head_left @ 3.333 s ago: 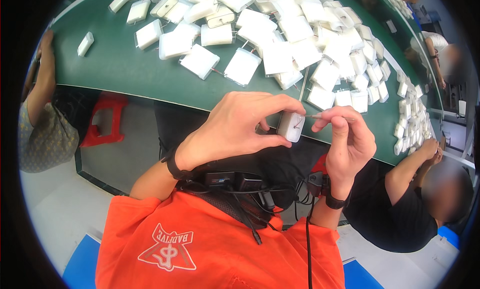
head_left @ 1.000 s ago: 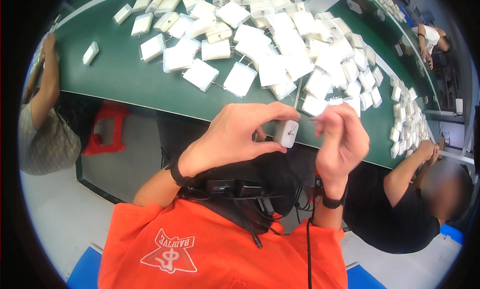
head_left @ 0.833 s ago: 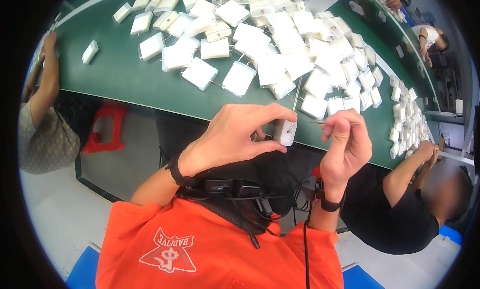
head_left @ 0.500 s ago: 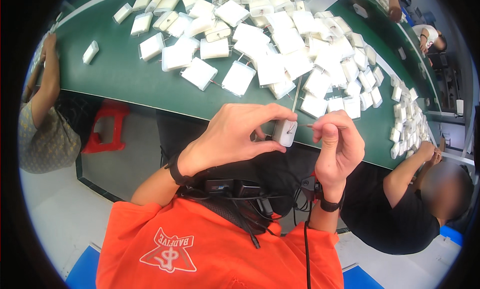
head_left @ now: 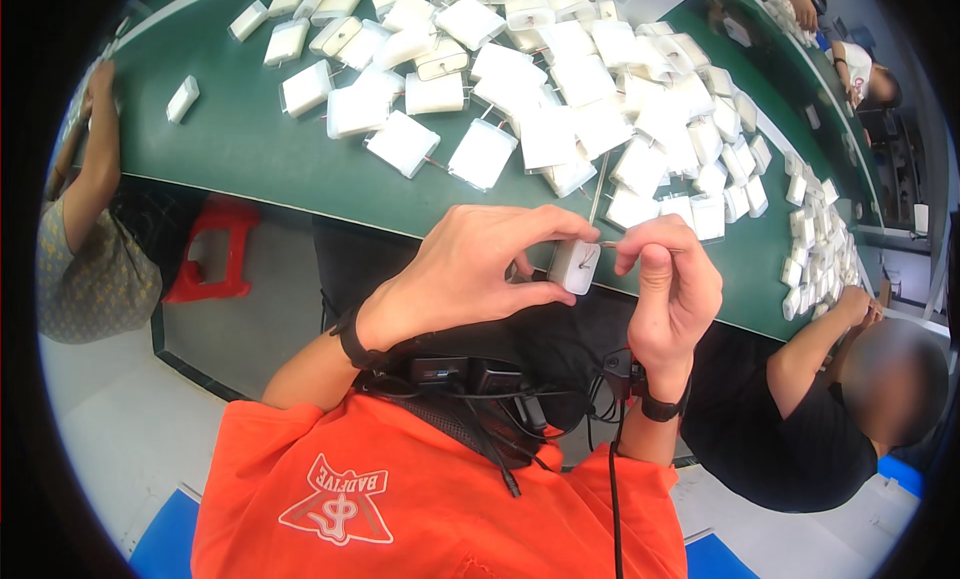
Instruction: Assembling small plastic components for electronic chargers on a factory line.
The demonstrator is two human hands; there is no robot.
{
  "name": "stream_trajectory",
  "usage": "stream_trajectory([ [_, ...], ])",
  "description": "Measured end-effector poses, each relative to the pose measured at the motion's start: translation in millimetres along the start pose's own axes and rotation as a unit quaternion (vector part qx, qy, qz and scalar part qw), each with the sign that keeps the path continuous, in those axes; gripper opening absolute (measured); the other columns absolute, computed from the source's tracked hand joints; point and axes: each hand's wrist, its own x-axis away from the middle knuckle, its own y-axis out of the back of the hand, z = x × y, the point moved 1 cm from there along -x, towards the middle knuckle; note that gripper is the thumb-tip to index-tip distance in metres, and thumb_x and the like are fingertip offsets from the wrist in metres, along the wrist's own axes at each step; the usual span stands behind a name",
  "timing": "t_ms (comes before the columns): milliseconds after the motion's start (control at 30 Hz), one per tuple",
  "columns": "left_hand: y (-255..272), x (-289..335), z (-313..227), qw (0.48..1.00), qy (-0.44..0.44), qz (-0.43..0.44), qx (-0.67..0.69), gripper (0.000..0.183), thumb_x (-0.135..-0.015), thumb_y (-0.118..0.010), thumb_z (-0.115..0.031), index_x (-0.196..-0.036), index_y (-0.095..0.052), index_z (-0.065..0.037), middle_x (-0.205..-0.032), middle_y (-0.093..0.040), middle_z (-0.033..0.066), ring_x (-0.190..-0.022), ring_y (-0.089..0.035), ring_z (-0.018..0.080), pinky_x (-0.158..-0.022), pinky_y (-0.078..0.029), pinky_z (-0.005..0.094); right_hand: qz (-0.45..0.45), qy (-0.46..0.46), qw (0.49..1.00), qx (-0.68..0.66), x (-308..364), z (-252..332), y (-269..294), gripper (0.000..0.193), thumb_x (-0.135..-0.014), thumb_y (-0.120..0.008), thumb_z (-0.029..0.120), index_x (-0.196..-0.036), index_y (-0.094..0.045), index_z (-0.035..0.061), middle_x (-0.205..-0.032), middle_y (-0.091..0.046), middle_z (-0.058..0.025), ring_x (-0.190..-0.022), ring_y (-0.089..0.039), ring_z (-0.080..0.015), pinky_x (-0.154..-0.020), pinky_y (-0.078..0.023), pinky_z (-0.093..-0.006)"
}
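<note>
Green table (head_left: 250, 169): our left hand (head_left: 475, 259) clamps a block (head_left: 568, 266), wired end (head_left: 583, 270) facing the rod (head_left: 609, 245) our right hand (head_left: 672, 287) pinches.

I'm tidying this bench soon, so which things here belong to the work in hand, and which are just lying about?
In the work:
white block, held in the left hand
thin metal rod, pinched in the right hand
probably the heap of similar white blocks

Apparently just there:
red stool, below the green table's edge
black cable, hanging untouched by either hand
</note>
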Motion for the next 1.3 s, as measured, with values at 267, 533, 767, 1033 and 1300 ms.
stream_trajectory([
  [267,0.1,1.3,0.3,1.000,0.007,0.005,0.004,0.056,-0.079,-0.097,-0.012,-0.131,-0.076,-0.008,-0.122,-0.081,0.0045,-0.093,-0.080,0.0185,-0.067,-0.067,0.0284,0.002,-0.005,1.000,0.003,0.8,1.4,-0.8,0.013,-0.110,-0.062,0.000,-0.100,-0.069,-0.0038,-0.087,-0.070,-0.0110,-0.069,-0.062,-0.0154,-0.063,-0.049,-0.0285],
  [533,-0.6,-0.5,-0.1,1.000,-0.004,0.000,0.019,0.056,-0.079,-0.096,-0.009,-0.131,-0.075,-0.006,-0.119,-0.082,0.0082,-0.094,-0.080,0.0214,-0.068,-0.066,0.0298,0.011,0.000,0.998,0.070,-6.5,13.9,-4.1,0.004,-0.101,-0.070,-0.005,-0.101,-0.071,-0.0015,-0.085,-0.072,-0.0107,-0.067,-0.064,-0.0208,-0.063,-0.051,-0.0313],
  [767,0.7,0.6,-3.0,0.999,0.031,-0.002,0.020,0.058,-0.077,-0.094,-0.001,-0.131,-0.073,-0.001,-0.119,-0.081,0.0118,-0.102,-0.082,0.0238,-0.072,-0.067,0.0304,0.069,0.011,0.983,0.169,-34.1,24.7,-16.9,0.007,-0.097,-0.070,-0.005,-0.093,-0.069,0.0003,-0.083,-0.072,-0.0143,-0.067,-0.070,-0.0305,-0.062,-0.052,-0.0361],
  [1033,0.4,-1.5,-3.1,0.998,0.034,0.009,0.042,0.053,-0.079,-0.094,-0.002,-0.129,-0.076,-0.005,-0.121,-0.081,0.0084,-0.105,-0.081,0.0205,-0.072,-0.067,0.0295,-0.091,-0.016,0.995,0.032,-2.6,10.5,-0.4,0.016,-0.111,-0.060,0.002,-0.098,-0.068,-0.0060,-0.085,-0.071,-0.0088,-0.066,-0.064,-0.0113,-0.059,-0.049,-0.0248],
  [1300,1.4,-1.3,-2.3,0.999,0.042,0.009,0.026,0.053,-0.079,-0.095,-0.006,-0.129,-0.077,-0.007,-0.121,-0.082,0.0067,-0.101,-0.081,0.0188,-0.070,-0.067,0.0283,-0.083,-0.081,0.991,-0.072,22.3,-3.6,-8.1,0.015,-0.112,-0.061,0.000,-0.108,-0.071,-0.0100,-0.090,-0.075,-0.0132,-0.075,-0.072,-0.0146,-0.067,-0.058,-0.0264],
])
